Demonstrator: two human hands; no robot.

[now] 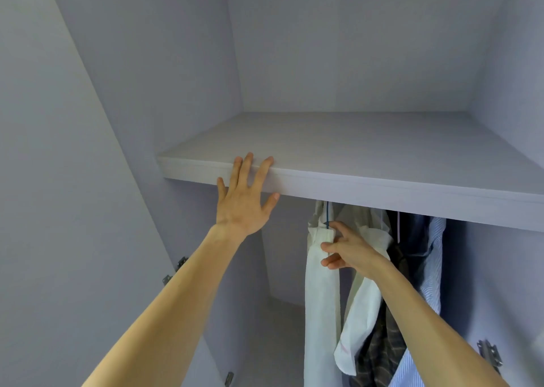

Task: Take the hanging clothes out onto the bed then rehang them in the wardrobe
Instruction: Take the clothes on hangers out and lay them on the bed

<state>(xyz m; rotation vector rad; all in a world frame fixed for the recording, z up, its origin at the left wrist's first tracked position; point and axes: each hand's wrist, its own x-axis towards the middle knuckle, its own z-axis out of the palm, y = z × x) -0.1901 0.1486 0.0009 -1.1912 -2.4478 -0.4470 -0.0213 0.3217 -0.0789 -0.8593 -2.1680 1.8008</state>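
Several garments hang under the wardrobe shelf (368, 162). Leftmost is a white shirt (321, 292) on a blue hanger (327, 214). Behind it hang a second white garment (360, 301), a dark plaid one (382, 348), a dark blue one (418, 239) and a blue striped shirt (434, 268). My right hand (347, 248) reaches in at the white shirt's collar, thumb and fingers pinching the fabric just below the hanger hook. My left hand (244, 198) lies flat with spread fingers on the shelf's front edge. The hanging rail is hidden behind the shelf.
The wardrobe's left wall (164, 77) and back panel (353, 48) enclose the upper compartment. Door hinges (173, 271) sit on the left side and another hinge (490, 354) on the right. Space below the shelf to the left of the clothes holds no garments.
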